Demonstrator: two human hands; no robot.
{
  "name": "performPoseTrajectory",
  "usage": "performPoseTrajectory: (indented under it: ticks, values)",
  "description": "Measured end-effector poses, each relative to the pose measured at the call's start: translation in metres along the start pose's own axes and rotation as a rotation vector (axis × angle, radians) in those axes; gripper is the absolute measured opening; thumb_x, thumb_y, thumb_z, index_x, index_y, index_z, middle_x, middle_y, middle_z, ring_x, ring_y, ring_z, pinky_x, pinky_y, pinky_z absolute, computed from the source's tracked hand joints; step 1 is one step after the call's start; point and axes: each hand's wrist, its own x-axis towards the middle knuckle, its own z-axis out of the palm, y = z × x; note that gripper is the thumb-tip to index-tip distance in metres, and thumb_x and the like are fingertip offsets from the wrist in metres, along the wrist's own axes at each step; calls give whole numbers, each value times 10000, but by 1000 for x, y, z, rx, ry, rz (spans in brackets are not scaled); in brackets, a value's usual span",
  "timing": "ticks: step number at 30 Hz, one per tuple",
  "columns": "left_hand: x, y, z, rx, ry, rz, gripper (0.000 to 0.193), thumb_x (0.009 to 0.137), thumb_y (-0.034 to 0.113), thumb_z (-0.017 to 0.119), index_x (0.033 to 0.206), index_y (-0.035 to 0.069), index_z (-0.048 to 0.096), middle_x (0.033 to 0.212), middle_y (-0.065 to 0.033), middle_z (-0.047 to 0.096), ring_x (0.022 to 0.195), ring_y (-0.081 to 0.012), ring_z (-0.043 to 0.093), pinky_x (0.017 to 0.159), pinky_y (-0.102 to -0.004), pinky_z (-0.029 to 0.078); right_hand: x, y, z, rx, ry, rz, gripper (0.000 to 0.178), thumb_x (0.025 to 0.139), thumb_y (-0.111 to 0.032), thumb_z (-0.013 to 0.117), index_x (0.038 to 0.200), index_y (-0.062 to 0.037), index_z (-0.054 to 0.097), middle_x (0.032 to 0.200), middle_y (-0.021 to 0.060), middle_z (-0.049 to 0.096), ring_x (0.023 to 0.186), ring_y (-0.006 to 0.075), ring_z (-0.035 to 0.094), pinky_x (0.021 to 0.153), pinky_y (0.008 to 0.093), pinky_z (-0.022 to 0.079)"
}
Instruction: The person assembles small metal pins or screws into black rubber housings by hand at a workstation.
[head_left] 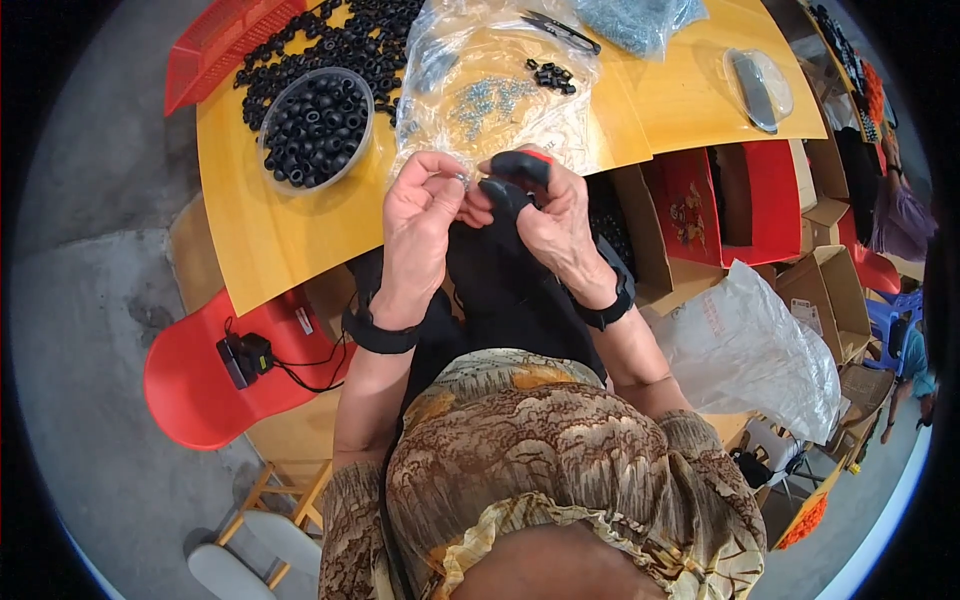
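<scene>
Just off the table's near edge, my left hand and my right hand meet with their fingertips close together. The left thumb and fingers pinch a small silvery metal piece, mostly hidden by the fingers. Black covers sit over the right thumb and a finger, one with a red edge. That hand is closed in a pinch beside the metal piece; whatever lies between its tips is too small to make out. Beyond the hands, a clear plastic sheet carries loose small metal parts and several small black pieces.
On the yellow table stand a clear tub of black rounded parts, a heap of similar parts and a red basket. Black snips lie beside a bag of metal parts. A red chair is at left.
</scene>
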Motion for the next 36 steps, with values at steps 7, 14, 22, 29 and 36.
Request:
performPoseTrajectory:
  ticks: [7,14,22,29,36]
  values:
    - [-10,2,1,189,-67,32,58,888,11,470,927,30,509,747,-66,616,615,-102,574,575,-203,452,3,-22,-6,160,-234,330,31,774,-8,579,781,20,591,669,5,583,632,61,504,566,217,422]
    - [-16,5,-2,267,-79,18,51,890,54,504,935,30,504,763,-54,604,638,-104,573,585,-212,454,-6,-19,-4,191,-255,336,26,756,6,574,735,14,586,636,-9,564,626,48,486,558,208,406]
    - [-20,2,0,164,1,16,48,857,-1,510,896,7,537,762,-35,591,637,-84,563,599,-203,457,-8,-28,0,334,-232,396,26,749,14,580,723,13,578,662,10,582,625,65,532,565,217,427]
    - [-22,4,2,215,0,40,101,836,-34,532,933,-13,550,800,-53,608,672,-97,583,647,-221,483,-12,-22,-4,89,-223,202,25,765,27,564,745,12,567,667,14,572,637,74,537,570,215,436]
    - [-26,7,7,138,-39,16,138,816,-57,563,953,-43,554,836,-76,620,691,-106,605,655,-223,508,-13,-15,-7,532,-194,408,43,768,-33,638,781,-16,601,705,-3,580,605,58,518,554,192,414]
